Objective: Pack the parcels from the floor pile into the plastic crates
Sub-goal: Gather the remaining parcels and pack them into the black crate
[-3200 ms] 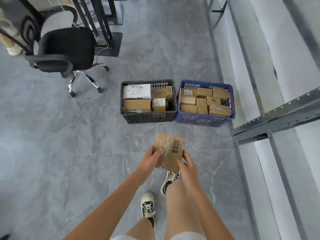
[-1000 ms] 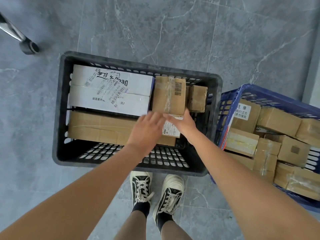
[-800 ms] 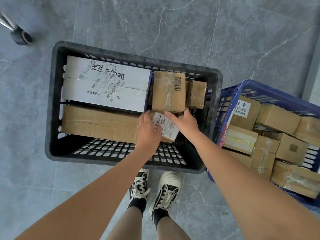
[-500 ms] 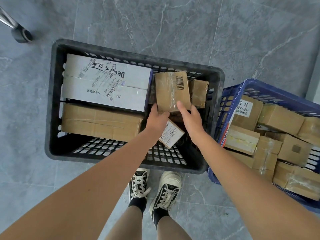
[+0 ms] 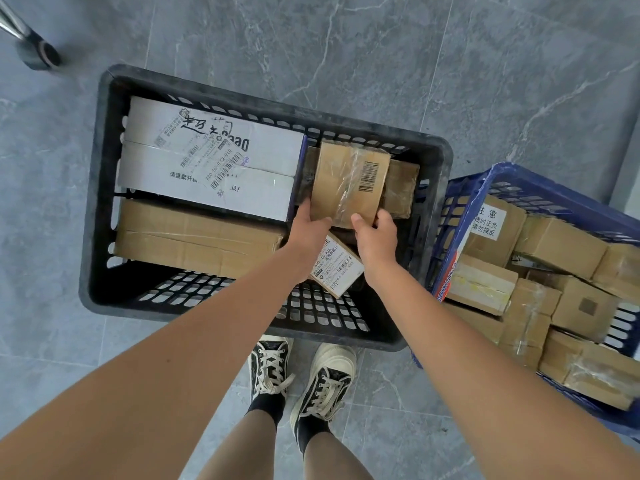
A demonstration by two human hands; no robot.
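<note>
Both hands gripped the taped barcode parcel (image 5: 349, 183) at the black crate's (image 5: 104, 188) 2 o'clock corner: left hand (image 5: 310, 233) and right hand (image 5: 375, 233) pinching its near edge, fingers curled underneath.

Two bare forearms, no sleeves, watch or rings, reach into frame, ending in the left hand (image 5: 309, 233) and right hand (image 5: 375, 237) with short, unpainted nails. Below, bare legs lead to dark ankle socks (image 5: 265, 408) and black canvas low-top sneakers (image 5: 325, 386) with off-white rubber toe caps, off-white soles and cream laces tied in bows.
</note>
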